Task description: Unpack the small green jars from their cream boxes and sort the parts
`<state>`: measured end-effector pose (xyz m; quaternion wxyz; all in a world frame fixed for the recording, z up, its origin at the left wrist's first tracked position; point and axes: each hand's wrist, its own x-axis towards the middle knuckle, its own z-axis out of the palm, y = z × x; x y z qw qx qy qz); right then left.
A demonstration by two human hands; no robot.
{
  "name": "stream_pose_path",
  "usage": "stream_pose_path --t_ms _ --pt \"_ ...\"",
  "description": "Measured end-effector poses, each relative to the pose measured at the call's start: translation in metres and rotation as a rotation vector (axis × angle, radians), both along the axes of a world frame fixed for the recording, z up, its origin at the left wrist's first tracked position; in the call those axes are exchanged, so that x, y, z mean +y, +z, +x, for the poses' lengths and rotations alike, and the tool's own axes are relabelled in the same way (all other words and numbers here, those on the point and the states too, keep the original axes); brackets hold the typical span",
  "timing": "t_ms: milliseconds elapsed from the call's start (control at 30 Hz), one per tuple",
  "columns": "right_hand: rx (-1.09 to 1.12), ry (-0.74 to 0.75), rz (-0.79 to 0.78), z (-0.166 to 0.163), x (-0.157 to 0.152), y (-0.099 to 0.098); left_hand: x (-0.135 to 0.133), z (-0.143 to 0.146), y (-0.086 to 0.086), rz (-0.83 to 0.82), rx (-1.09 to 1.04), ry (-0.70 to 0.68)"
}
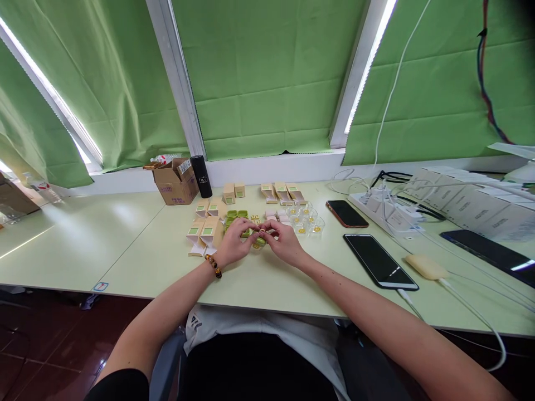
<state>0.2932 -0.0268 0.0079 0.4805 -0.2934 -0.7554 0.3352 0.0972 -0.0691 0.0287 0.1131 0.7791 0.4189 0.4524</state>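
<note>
Over the middle of the table, my left hand [237, 240] and my right hand [285, 243] meet at the fingertips. Both pinch a small green piece [261, 241]; its exact kind is too small to make out. Just beyond my left hand lie several green cases [237, 214]. Tiny yellow pieces [254, 218] sit past my fingertips, and pale pink pieces [271, 214] are beside them. Several clear containers with yellow centres [307, 218] stand beyond my right hand. Cream cartons [212, 231] with green labels are left of my left hand, some with flaps open.
Farther back are more cream cartons [282, 193], a brown cardboard box [174, 184] and a black bottle [202, 177]. On the right lie a phone [346, 214], a larger white-edged phone [379, 260] on a cable, a power strip [387, 207] and white boxes [472, 203].
</note>
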Motion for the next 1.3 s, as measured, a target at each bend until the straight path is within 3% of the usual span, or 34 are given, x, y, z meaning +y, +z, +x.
stream_pose_path --t_ms 133,500,667,800,1067,1300 --pt "-0.079 0.027 -0.005 0.001 0.003 -0.003 0.007 -0.003 -0.004 -0.166 -0.106 -0.042" --pt "-0.24 0.173 -0.144 0.006 -0.002 0.005 0.007 -0.006 -0.001 -0.189 0.04 0.013" --pt "-0.473 0.132 -0.024 0.01 -0.004 0.012 0.004 -0.007 0.002 -0.167 0.112 -0.058" --pt "-0.507 0.083 0.006 0.008 -0.001 0.005 0.005 -0.007 0.0 -0.136 0.128 -0.117" --pt "-0.156 0.112 -0.043 0.003 -0.001 0.006 0.004 -0.004 -0.002 -0.013 -0.112 0.016" --pt "-0.138 0.058 -0.038 0.006 0.003 0.003 0.009 -0.009 0.003 -0.042 -0.496 0.089"
